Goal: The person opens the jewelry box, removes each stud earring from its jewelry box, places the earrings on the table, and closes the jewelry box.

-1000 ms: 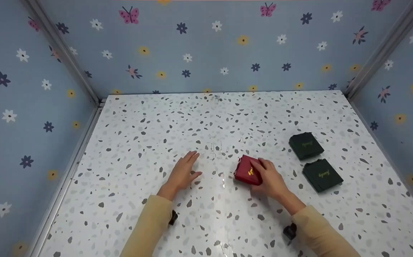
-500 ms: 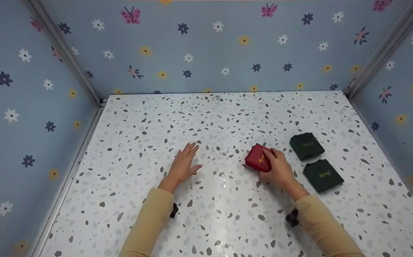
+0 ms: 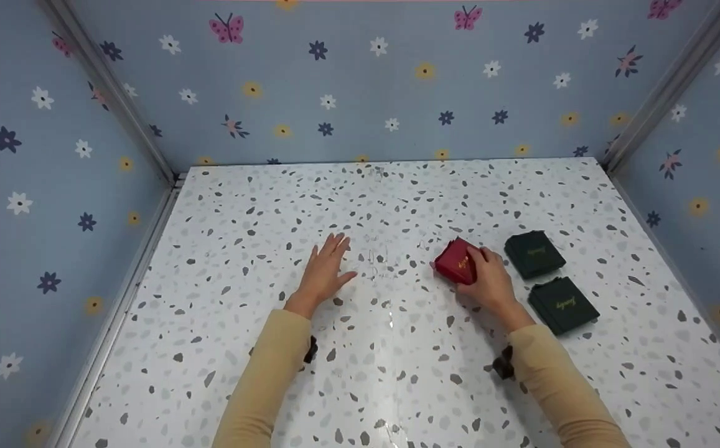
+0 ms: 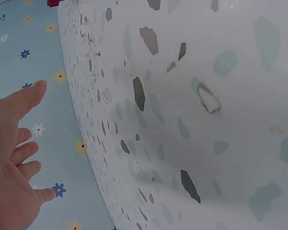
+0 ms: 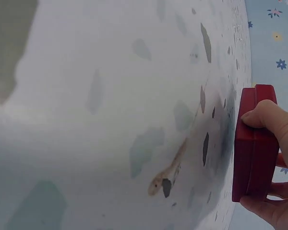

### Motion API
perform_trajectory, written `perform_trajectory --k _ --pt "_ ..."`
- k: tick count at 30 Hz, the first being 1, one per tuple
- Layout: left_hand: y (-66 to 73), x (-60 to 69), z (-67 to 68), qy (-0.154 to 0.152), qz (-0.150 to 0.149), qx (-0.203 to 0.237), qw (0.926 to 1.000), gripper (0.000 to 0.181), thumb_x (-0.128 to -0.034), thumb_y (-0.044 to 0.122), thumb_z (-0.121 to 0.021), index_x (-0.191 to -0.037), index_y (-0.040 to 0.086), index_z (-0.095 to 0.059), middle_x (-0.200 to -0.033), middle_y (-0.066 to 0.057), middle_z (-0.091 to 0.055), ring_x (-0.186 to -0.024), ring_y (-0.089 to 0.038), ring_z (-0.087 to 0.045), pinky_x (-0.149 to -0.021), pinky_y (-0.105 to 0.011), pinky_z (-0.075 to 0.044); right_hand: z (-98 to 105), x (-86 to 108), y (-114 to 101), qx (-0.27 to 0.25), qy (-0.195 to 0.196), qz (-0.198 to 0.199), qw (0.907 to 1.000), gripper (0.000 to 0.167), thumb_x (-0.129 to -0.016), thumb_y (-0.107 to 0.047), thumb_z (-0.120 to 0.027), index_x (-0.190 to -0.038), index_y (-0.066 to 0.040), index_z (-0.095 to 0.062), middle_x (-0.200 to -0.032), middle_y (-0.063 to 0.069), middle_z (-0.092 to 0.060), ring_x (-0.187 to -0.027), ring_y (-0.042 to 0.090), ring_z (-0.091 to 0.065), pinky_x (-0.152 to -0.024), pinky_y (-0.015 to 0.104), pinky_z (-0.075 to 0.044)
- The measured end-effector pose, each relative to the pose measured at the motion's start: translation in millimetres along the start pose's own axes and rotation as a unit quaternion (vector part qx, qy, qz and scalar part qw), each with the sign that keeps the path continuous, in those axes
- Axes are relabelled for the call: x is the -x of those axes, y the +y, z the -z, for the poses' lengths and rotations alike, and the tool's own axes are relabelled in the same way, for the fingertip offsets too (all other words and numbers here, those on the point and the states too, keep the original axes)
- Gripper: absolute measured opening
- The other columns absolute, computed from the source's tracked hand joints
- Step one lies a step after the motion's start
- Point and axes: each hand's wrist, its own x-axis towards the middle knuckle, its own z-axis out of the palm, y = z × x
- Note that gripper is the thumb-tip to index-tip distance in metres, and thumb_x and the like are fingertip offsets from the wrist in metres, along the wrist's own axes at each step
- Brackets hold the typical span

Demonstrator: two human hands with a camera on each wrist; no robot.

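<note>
My right hand (image 3: 489, 281) grips a small red jewelry box (image 3: 457, 261) with gold lettering on top, thumb on one side and fingers on the other. In the right wrist view the red box (image 5: 254, 143) appears closed, with a seam along its side. Two dark green boxes of the same sort lie to the right of that hand: one farther back (image 3: 534, 254), the other nearer (image 3: 563, 305). To the left, my left hand (image 3: 323, 269) holds nothing; its fingers are extended and its thumb is spread. The left wrist view shows that hand (image 4: 14, 158) apart from any box.
A white speckled table (image 3: 223, 386) lies under everything. Blue walls with flowers and butterflies (image 3: 360, 81) enclose its back and both sides, with grey metal strips at the corners. Thin clear marks (image 3: 375, 255) show on the tabletop between the hands.
The red box, in my right hand, has moved right and away from me, closer to the green boxes. My left hand has shifted slightly forward. Both green boxes stay put.
</note>
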Motion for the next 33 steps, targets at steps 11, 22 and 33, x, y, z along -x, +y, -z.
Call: perform_trajectory --k 11,22,33 --pt "4.6 -18.8 5.0 0.002 0.017 -0.023 0.9996 0.07 -0.0825 0.03 -0.062 -0.138 0.003 -0.029 -0.143 -0.011 -0.025 -0.132 -0.025 -0.013 -0.104 -0.047 -0.011 2 -8.0 12 0.008 0.003 -0.02 0.9998 0.083 -0.066 -0.024 -0.073 -0.136 -0.006 -0.031 -0.132 0.023 -0.031 -0.118 0.038 -0.03 -0.089 0.054 -0.034" --pt "6.6 -29.1 13.9 0.001 0.034 -0.026 0.9991 0.075 -0.0817 0.035 -0.061 -0.139 0.004 -0.024 -0.145 -0.011 -0.019 -0.133 -0.026 -0.008 -0.104 -0.047 -0.006 2 -8.9 11 0.011 -0.031 -0.03 0.999 0.085 -0.071 -0.034 -0.072 -0.137 -0.005 -0.028 -0.132 0.025 -0.029 -0.116 0.039 -0.029 -0.087 0.055 -0.035" --pt "8.5 -39.6 24.8 -0.018 0.04 -0.06 0.9973 0.077 -0.0837 0.042 -0.056 -0.141 0.005 -0.02 -0.146 -0.011 -0.014 -0.133 -0.027 -0.007 -0.103 -0.05 -0.006 21 -28.5 -7 0.059 -0.03 0.025 0.9975 0.085 -0.076 -0.045 -0.063 -0.137 0.002 -0.027 -0.135 0.03 -0.024 -0.123 0.044 -0.022 -0.096 0.055 -0.024"
